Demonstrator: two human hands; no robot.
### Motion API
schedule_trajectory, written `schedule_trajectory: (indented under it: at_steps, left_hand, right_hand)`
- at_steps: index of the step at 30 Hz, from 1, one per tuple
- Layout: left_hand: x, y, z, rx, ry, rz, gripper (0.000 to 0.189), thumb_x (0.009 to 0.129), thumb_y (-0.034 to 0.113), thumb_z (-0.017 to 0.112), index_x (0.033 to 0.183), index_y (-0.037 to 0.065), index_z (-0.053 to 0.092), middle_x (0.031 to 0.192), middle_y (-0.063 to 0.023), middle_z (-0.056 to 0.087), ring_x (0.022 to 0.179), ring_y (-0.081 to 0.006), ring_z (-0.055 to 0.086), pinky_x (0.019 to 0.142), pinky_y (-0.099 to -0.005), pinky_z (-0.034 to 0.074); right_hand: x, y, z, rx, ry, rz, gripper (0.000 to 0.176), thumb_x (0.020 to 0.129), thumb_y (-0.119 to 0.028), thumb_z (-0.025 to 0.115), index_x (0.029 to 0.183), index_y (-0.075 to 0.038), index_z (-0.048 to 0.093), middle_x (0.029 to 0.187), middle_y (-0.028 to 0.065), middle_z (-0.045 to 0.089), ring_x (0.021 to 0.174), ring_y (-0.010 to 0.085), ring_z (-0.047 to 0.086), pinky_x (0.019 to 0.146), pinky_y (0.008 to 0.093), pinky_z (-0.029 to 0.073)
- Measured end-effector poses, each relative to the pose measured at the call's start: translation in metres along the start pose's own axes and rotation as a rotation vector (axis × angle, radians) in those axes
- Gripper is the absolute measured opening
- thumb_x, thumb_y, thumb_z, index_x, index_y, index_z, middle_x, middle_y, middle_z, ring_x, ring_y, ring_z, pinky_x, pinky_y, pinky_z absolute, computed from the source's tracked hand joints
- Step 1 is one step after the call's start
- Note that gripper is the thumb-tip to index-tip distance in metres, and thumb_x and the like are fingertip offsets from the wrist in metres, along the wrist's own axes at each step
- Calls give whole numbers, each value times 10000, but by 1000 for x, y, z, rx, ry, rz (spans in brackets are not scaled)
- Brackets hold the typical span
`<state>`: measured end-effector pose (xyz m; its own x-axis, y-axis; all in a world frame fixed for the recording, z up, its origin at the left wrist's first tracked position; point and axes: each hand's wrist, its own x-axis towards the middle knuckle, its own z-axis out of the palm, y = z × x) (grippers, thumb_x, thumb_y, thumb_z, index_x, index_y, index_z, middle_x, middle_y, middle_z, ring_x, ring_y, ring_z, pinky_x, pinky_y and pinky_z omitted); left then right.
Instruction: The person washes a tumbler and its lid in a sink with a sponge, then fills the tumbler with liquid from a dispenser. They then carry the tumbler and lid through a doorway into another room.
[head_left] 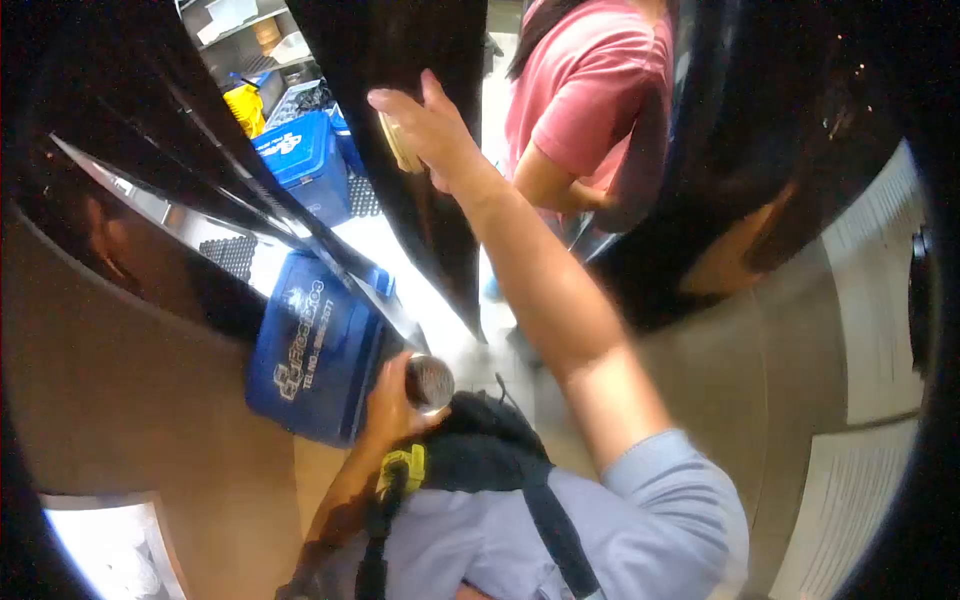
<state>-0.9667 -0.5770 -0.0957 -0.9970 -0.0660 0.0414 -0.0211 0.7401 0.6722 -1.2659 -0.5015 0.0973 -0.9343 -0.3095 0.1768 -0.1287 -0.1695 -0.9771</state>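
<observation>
Low in front of my body, my left hand (387, 403) is wrapped round a dark round container with a pale, shiny rim (430, 384). My right hand (432, 132) is raised high, at a dark hanging strip curtain (415, 50). A flat yellowish object (400, 143) lies against its palm, partly hidden by the hand, and the thumb and fingers are around it. Just left of my left hand is a blue cooler box (315, 350) with white lettering.
A person in a pink shirt (600, 90) stands beyond the curtain at the upper right. Farther back are another blue box (300, 160), a yellow item (244, 108), black mats (228, 256) and shelves (245, 42). Papers (850, 500) hang on the right wall.
</observation>
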Motion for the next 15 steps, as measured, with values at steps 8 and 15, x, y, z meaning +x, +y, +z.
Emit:
schedule_trajectory:
  at_steps: [8,15]
  left_hand:
    - [100,-32,17,-87,-52,10,1036,545,329,932,1368,-43,425,1263,-247,552,1192,-412,554,1030,-442,449]
    - [194,-79,42,-106,91,282,1018,517,268,929,1348,-51,435,1232,-252,574,1133,-427,583,973,-456,492]
  right_hand:
    - [102,33,12,55,-156,18,1105,820,-492,713,1577,-20,62,1461,297,428,1300,319,522,999,347,452]
    - [157,63,49,-612,-165,-468,1107,869,-543,655,1551,60,24,1572,359,157,1475,494,161,1222,438,205]
